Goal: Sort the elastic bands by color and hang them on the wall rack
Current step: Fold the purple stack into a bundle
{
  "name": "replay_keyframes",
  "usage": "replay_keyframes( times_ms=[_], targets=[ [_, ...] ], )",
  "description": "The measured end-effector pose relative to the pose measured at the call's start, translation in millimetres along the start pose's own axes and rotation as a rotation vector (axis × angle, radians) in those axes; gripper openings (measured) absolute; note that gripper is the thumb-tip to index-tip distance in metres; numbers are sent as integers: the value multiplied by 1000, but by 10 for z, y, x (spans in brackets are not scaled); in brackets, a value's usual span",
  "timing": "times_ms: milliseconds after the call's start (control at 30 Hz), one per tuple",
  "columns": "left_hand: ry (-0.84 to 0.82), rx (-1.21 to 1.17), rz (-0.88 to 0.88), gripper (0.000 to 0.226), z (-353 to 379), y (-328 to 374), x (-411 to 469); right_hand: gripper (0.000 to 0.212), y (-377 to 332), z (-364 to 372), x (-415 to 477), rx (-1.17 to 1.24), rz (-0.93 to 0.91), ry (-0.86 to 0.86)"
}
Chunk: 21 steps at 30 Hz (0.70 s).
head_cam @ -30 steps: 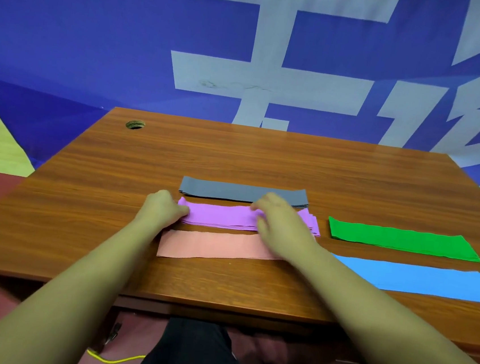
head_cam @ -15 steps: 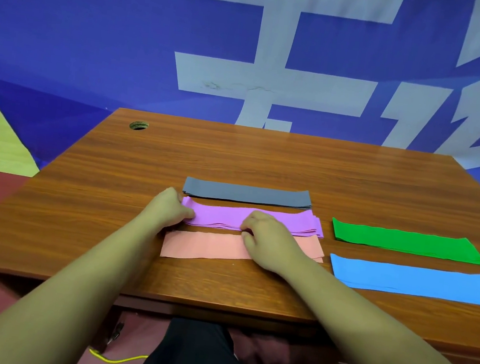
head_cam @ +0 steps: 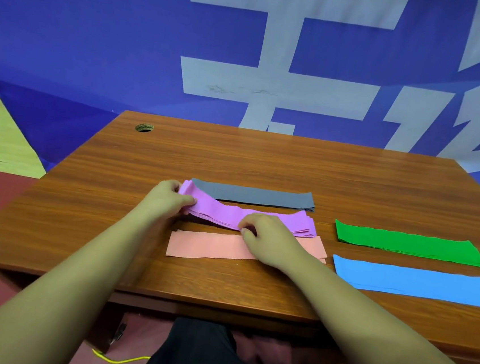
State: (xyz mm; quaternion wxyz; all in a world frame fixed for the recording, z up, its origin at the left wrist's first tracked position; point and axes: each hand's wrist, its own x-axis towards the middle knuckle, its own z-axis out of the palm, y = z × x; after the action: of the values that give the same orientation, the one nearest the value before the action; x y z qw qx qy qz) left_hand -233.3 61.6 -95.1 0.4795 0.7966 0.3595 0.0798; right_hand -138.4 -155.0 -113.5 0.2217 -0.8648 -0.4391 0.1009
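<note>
So that the purple bands (head_cam: 261,218) lift as one stack, our left hand (head_cam: 168,201) and right hand (head_cam: 268,241) pinch their edges

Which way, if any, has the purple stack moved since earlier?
Yes. The left hand has raised the left end of the purple stack off the table, across the near-left corner of the grey stack; its right end stays down.

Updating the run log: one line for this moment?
left hand grips purple bands end | right hand pinches middle | left end raised
</note>
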Motion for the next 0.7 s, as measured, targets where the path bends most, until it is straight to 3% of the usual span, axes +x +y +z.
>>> replay_keyframes(
  times_ms=[133,233,300,367,533,700],
  targets=[
    [12,-7,56,22,-112,35,-71,25,-123,65,108,215,55,54],
    [-3,-33,121,20,-11,154,-140,18,-236,12,231,739,249,144],
    [-24,-46,167,20,115,275,-195,25,-312,-82,267,1107,384,108],
    [-101,-112,190,23,247,398,-256,38,-311,-174,279,1300,451,65],
    [-309,-128,282,35,420,521,-326,39,-118,-305,260,1399,482,49],
    [-278,-69,377,35,517,473,-246,27,40,-317,219,1429,497,56]
  ],
)
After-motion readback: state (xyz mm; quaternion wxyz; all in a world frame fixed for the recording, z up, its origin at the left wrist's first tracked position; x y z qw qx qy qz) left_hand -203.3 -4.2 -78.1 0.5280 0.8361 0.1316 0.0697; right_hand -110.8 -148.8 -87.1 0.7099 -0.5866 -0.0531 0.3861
